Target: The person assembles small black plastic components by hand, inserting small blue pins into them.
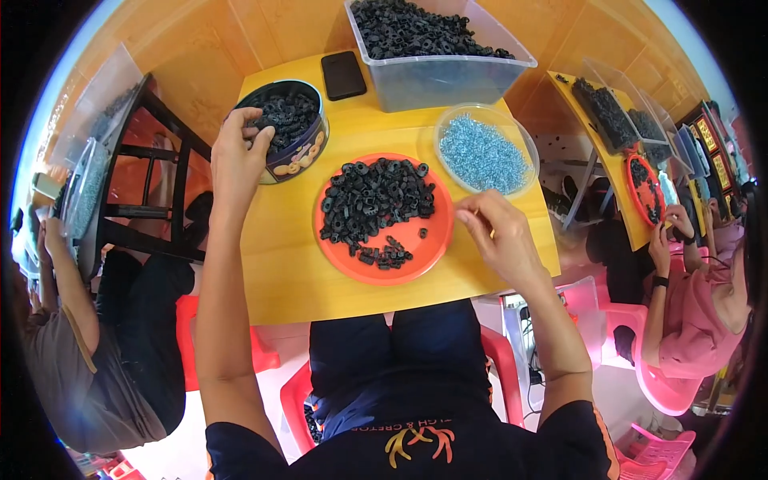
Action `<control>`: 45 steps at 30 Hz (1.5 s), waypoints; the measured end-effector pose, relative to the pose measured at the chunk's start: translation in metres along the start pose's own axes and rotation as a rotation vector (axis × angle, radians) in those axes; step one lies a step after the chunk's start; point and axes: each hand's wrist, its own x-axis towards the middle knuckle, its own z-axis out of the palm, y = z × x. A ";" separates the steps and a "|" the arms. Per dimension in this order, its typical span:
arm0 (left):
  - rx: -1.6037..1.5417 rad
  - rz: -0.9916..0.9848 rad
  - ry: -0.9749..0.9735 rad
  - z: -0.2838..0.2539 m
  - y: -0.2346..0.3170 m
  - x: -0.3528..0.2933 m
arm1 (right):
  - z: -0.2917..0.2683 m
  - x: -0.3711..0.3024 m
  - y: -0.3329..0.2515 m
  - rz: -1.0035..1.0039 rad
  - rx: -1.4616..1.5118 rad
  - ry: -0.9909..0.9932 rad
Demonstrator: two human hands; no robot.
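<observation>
My left hand (242,148) is at the left rim of a round dark tin (305,154) holding small black plastic parts (286,120). Its thumb and forefinger are apart over the parts; its other fingers are partly hidden. A round orange-red plate (428,254) lies in front of me with a heap of black ring-like parts (376,192) and a smaller group of black pieces (386,254) near its front. Just right of the plate, my right hand (502,234) is closed in a pinch; whatever is in the fingertips is too small to make out. Behind it stands a clear tub (531,164) of small bluish silver pieces (482,154).
A large clear bin (448,84) of black parts stands at the yellow table's (280,288) back edge. Left of it lies a black phone (343,75). People work at side tables, one at left (88,368) and one in pink (704,320) at right.
</observation>
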 end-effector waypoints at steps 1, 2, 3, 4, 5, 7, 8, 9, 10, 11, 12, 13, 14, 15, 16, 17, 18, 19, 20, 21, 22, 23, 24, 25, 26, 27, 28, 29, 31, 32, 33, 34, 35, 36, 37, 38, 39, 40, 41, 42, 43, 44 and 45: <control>0.070 0.063 0.018 0.001 0.000 0.000 | -0.001 0.009 0.000 -0.001 -0.037 -0.008; 0.069 0.059 0.018 0.001 0.001 -0.004 | 0.000 0.019 0.003 -0.002 -0.038 -0.011; 0.011 0.111 0.047 0.002 0.010 -0.013 | 0.002 0.028 0.007 -0.079 -0.067 -0.014; -0.056 0.167 0.071 0.007 0.019 -0.022 | 0.002 0.036 0.012 -0.149 -0.104 -0.014; -0.099 0.233 0.082 0.011 0.028 -0.031 | 0.004 0.044 0.018 -0.139 -0.114 -0.014; -0.234 0.228 0.048 0.012 0.045 -0.054 | 0.010 0.063 0.025 -0.309 -0.361 -0.077; -0.242 0.228 0.024 0.011 0.054 -0.066 | 0.012 0.069 0.026 -0.306 -0.367 -0.078; -0.219 0.231 0.003 0.009 0.060 -0.077 | 0.015 0.076 0.025 -0.341 -0.407 -0.133; -0.196 0.233 -0.018 0.008 0.064 -0.088 | 0.017 0.081 0.025 -0.377 -0.446 -0.188; -0.224 0.190 -0.044 0.006 0.074 -0.097 | 0.019 0.086 0.027 -0.380 -0.446 -0.189; -0.227 0.188 -0.043 0.006 0.075 -0.105 | 0.021 0.089 0.029 -0.393 -0.461 -0.264; -0.263 0.171 -0.078 0.007 0.075 -0.112 | 0.023 0.090 0.031 -0.405 -0.477 -0.339; -0.300 0.154 -0.114 0.009 0.076 -0.116 | 0.023 0.091 0.033 -0.404 -0.481 -0.341; -0.319 0.166 -0.112 0.009 0.078 -0.119 | 0.024 0.091 0.034 -0.422 -0.494 -0.344; -0.322 0.161 -0.111 0.010 0.079 -0.122 | 0.024 0.090 0.034 -0.440 -0.507 -0.346; -0.345 0.167 -0.101 0.012 0.079 -0.126 | 0.024 0.089 0.034 -0.439 -0.509 -0.352; -0.367 0.173 -0.089 0.013 0.079 -0.129 | 0.023 0.088 0.033 -0.446 -0.490 -0.301; -0.403 0.141 -0.086 0.016 0.078 -0.134 | 0.022 0.086 0.033 -0.452 -0.471 -0.251; -0.405 0.139 -0.083 0.018 0.079 -0.137 | 0.021 0.083 0.032 -0.454 -0.473 -0.255; -0.451 0.077 -0.115 0.019 0.080 -0.141 | 0.019 0.080 0.030 -0.415 -0.379 -0.210; -0.497 0.014 -0.148 0.022 0.081 -0.144 | 0.018 0.077 0.026 -0.374 -0.285 -0.166; -0.565 -0.032 -0.173 0.026 0.083 -0.146 | 0.017 0.071 0.019 -0.378 -0.285 -0.171; -0.566 -0.035 -0.169 0.030 0.086 -0.147 | 0.016 0.063 0.009 -0.212 -0.080 -0.180; -0.652 -0.091 -0.188 0.034 0.091 -0.149 | 0.016 0.054 0.000 -0.042 0.123 -0.186; -0.736 -0.148 -0.207 0.037 0.095 -0.151 | 0.018 0.047 -0.006 -0.044 0.123 -0.190; -0.739 -0.125 -0.223 0.039 0.097 -0.151 | 0.020 0.039 -0.011 0.084 0.359 -0.191; -0.740 -0.128 -0.224 0.040 0.101 -0.152 | 0.022 0.031 -0.017 0.213 0.595 -0.190; -0.755 -0.120 -0.210 0.040 0.106 -0.153 | 0.024 0.023 -0.024 0.264 0.681 -0.197; -0.776 -0.108 -0.204 0.042 0.114 -0.155 | 0.027 0.011 -0.029 0.234 0.844 -0.195; -0.809 -0.114 -0.201 0.042 0.117 -0.157 | 0.027 0.007 -0.034 0.208 0.848 -0.186; -0.839 -0.120 -0.197 0.042 0.119 -0.159 | 0.029 0.004 -0.037 0.208 0.849 -0.182; -0.839 -0.117 -0.201 0.041 0.120 -0.161 | 0.032 0.001 -0.039 0.199 0.859 -0.147; -0.820 -0.092 -0.200 0.040 0.120 -0.162 | 0.034 -0.002 -0.042 0.190 0.867 -0.111; -0.802 -0.063 -0.199 0.041 0.120 -0.163 | 0.032 -0.003 -0.046 0.193 0.855 -0.114; -0.805 -0.055 -0.204 0.041 0.120 -0.165 | 0.031 -0.005 -0.045 0.139 0.763 -0.118; -0.807 -0.073 -0.204 0.041 0.118 -0.168 | 0.030 -0.007 -0.045 0.086 0.669 -0.122; -0.811 -0.089 -0.205 0.042 0.117 -0.170 | 0.028 -0.007 -0.049 0.005 0.549 -0.086; -0.842 -0.124 -0.228 0.042 0.115 -0.173 | 0.027 -0.006 -0.049 -0.113 0.421 -0.064; -0.847 -0.118 -0.237 0.042 0.115 -0.175 | 0.026 -0.006 -0.049 -0.228 0.290 -0.043; -0.947 -0.224 -0.266 0.041 0.116 -0.178 | 0.026 -0.011 -0.051 -0.204 0.276 -0.065; -1.045 -0.334 -0.296 0.040 0.116 -0.182 | 0.025 -0.014 -0.051 -0.201 0.265 -0.059; -1.024 -0.344 -0.338 0.039 0.113 -0.185 | 0.024 -0.016 -0.051 -0.231 0.234 -0.065; -1.026 -0.343 -0.343 0.039 0.114 -0.187 | 0.024 -0.018 -0.050 -0.260 0.212 -0.075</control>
